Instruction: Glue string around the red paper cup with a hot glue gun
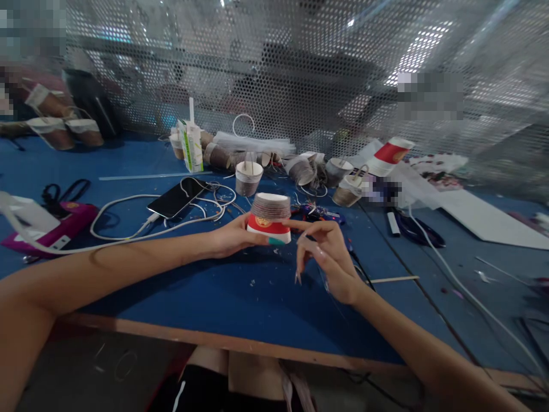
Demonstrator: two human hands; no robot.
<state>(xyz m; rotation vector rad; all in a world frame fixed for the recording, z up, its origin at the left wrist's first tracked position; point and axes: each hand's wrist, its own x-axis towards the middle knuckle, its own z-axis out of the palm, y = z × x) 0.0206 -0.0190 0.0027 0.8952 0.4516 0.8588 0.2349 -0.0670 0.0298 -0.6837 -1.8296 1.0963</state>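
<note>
My left hand (234, 236) grips a paper cup (269, 229) with a red band, white rim and teal patch, held just above the table. Grey-brown cord (270, 207) is wound around the cup's upper, narrower part, and the cup appears upside down. At the cup's right side, my right hand (326, 252) has its index finger stretched out to the lower edge of the cord. The other fingers of that hand are apart and bent downward. Behind the cup stands a cord-wrapped cup with a handle (249, 177).
A phone (176, 197) on a white cable and a magenta device (64, 229) lie at left. Behind are a drink carton (191, 146), several wrapped cups and a red-and-white cup (390, 155). Pliers (418, 229) lie at right. Perforated metal mesh (274, 68) rises along the back.
</note>
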